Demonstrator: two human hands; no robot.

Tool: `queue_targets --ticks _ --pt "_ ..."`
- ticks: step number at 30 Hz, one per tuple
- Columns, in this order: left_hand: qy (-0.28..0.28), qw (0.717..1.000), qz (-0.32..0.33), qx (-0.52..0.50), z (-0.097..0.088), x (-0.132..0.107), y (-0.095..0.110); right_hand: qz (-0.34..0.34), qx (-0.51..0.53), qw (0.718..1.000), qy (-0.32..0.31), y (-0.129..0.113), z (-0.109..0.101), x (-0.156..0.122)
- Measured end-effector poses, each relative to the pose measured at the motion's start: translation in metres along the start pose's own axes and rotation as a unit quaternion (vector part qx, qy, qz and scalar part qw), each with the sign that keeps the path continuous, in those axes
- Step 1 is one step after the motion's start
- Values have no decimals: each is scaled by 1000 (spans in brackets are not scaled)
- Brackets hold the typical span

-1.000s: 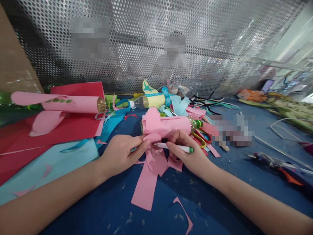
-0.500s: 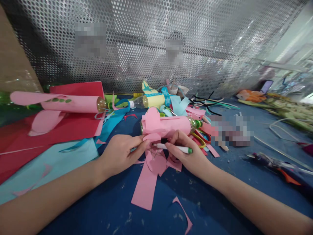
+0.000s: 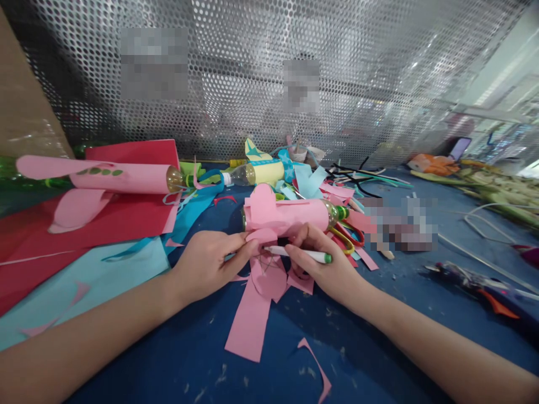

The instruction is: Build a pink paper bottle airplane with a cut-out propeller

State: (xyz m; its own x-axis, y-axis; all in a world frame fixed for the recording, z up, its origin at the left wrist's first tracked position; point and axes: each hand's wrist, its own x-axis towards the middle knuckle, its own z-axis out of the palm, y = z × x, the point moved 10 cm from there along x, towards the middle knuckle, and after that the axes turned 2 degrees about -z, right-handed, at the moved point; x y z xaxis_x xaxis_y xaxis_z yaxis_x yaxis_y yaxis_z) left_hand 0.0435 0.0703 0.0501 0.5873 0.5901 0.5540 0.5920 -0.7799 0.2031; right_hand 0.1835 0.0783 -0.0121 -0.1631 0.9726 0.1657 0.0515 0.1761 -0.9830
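A plastic bottle wrapped in pink paper [image 3: 290, 216] lies on the blue table [image 3: 202, 359], its green cap to the right. Below it lies a pink paper piece [image 3: 269, 275] with pen lines on it. My left hand [image 3: 208, 266] pinches the upper edge of that pink piece, fingers closed on it. My right hand [image 3: 324, 264] grips a white marker with a green end [image 3: 301, 253], its tip touching the pink piece near my left fingertips. A long pink strip [image 3: 248, 325] hangs down toward me from the piece.
A second pink-wrapped bottle [image 3: 122, 177] lies on red paper [image 3: 126, 216] at the left, a yellow-wrapped bottle [image 3: 261, 173] behind. Light blue sheet [image 3: 92, 275], scissors with yellow handles [image 3: 343, 238], paper scraps and strips lie around. A perforated metal screen [image 3: 269, 78] closes the back.
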Motion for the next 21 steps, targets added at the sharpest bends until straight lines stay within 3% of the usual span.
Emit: queue_targets --ticks 21 --pt "-1 1000 1 2 -1 0 0 0 -1 1000 -18 4 1 -1"
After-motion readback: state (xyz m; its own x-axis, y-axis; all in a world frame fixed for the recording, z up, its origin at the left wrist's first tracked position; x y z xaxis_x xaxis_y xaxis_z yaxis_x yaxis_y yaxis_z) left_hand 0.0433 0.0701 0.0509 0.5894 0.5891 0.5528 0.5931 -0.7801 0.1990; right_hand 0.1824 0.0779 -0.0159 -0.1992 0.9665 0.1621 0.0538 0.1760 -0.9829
